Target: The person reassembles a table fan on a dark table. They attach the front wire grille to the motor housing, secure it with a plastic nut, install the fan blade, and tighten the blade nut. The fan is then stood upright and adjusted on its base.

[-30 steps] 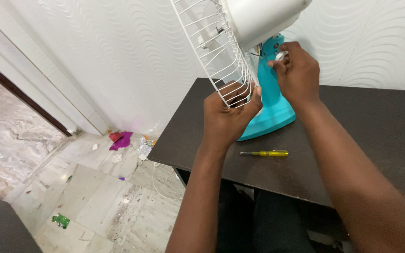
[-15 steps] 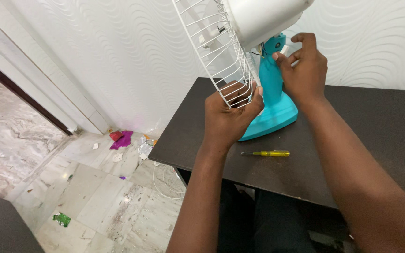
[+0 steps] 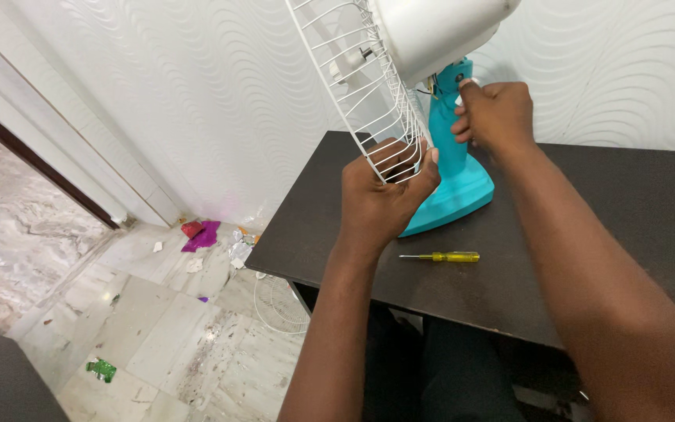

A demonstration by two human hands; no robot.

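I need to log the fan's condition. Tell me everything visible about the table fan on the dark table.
The table fan stands upright on the dark table, near the wall. It has a glossy teal, plastic-looking base and stem, a white motor housing cut off by the top edge, and a white wire guard facing left. No front guard or blades can be made out. The left hand grips the guard's lower rim; the right hand pinches a small white part at the stem's top, where wires show.

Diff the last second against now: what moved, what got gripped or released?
Right hand opened its fingers half a second ago, then closed again on the small white part at the teal stand's neck. Left hand stays clamped on the white wire guard. Screwdriver unmoved on the table.
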